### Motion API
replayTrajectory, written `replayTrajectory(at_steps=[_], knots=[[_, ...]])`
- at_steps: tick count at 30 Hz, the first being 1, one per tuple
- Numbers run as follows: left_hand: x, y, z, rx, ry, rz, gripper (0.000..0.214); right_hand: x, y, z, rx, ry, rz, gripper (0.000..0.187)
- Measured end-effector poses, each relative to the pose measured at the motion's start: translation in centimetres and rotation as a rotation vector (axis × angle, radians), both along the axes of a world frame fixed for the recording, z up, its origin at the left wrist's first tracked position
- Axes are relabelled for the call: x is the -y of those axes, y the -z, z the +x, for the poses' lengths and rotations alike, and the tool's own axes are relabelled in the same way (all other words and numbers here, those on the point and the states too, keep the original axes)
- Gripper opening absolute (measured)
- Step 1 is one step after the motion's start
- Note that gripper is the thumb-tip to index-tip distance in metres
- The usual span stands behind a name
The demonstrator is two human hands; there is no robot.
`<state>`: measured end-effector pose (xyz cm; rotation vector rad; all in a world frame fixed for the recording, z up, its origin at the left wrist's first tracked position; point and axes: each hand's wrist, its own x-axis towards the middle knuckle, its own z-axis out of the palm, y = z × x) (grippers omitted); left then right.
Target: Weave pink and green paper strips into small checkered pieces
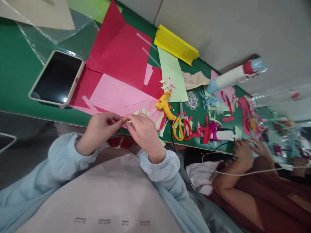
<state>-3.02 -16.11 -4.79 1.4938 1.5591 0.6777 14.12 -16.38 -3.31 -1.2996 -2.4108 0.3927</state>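
Note:
My left hand (102, 127) and my right hand (145, 131) meet fingertip to fingertip over the table's near edge. Both are closed in a pinch on a small red paper piece (124, 118), mostly hidden by the fingers. Beneath and beyond them lies a pink paper sheet (116, 90) on larger red paper (126, 51). Just right of my right hand are a yellow glue gun (164, 105) and green paper strips (145, 112). Scissors (181, 124) with one yellow and one red handle lie farther right, blades pointing away.
A phone (57, 79) lies at left. Toward the back are a yellow folded piece (176, 45), light green paper (172, 74) and a bottle (233, 77). A bag of small shiny pieces (192, 100) sits near the scissors. At right, a co-worker's hands (244, 150) work near a purple glue gun (213, 131).

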Motion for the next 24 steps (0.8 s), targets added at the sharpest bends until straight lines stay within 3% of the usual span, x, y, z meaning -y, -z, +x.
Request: replayTrajectory(at_steps=[5, 14, 18, 24], knots=[[-0.4, 0.2, 0.0, 0.187, 0.015, -0.112, 0.028, 0.1, 0.1, 0.2, -0.054, -0.005, 0.017, 0.023], [-0.3, 0.2, 0.1, 0.338, -0.007, -0.191, 0.023, -0.1, 0.2, 0.4, -0.134, 0.063, -0.01, 0.02], [-0.3, 0.0, 0.2, 0.31, 0.021, -0.182, 0.024, -0.3, 0.2, 0.6, -0.141, 0.072, -0.058, 0.017], [0.0, -0.3, 0.5, 0.105, 0.035, -0.046, 0.027, -0.5, -0.1, 1.1, -0.086, 0.037, -0.143, 0.013]])
